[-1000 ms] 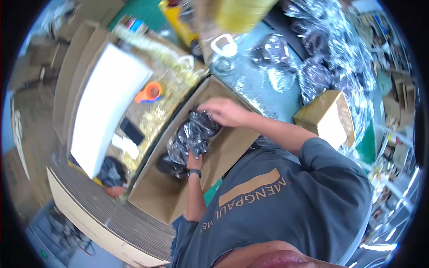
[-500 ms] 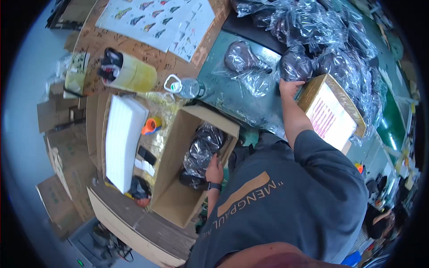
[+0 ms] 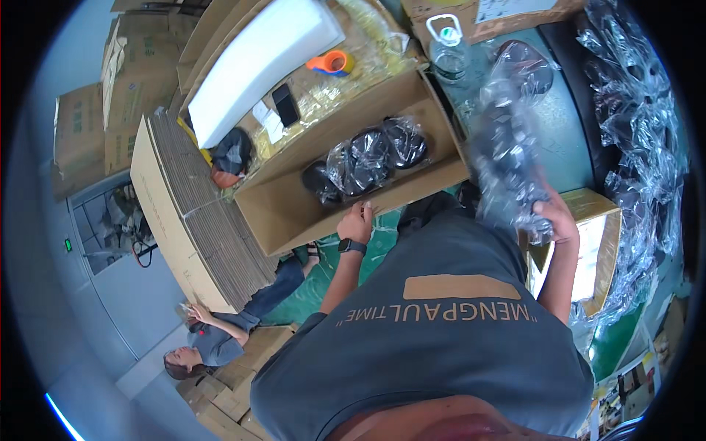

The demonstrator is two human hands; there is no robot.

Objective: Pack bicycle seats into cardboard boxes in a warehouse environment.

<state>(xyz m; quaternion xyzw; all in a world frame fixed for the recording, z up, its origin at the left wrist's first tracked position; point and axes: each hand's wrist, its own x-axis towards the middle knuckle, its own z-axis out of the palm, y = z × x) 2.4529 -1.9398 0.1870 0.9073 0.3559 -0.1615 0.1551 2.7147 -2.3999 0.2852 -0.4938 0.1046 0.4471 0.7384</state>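
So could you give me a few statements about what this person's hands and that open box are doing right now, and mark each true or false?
1. The right hand holds a clear plastic bag with dark items lifted above the table. True.
2. The open cardboard box holds nothing. False: several bagged black items lie inside it.
3. The left hand rests at the box's near edge. True.
4. The left wrist is bare. False: it wears a dark wristwatch.
5. An orange tape roll lies beyond the box. True.
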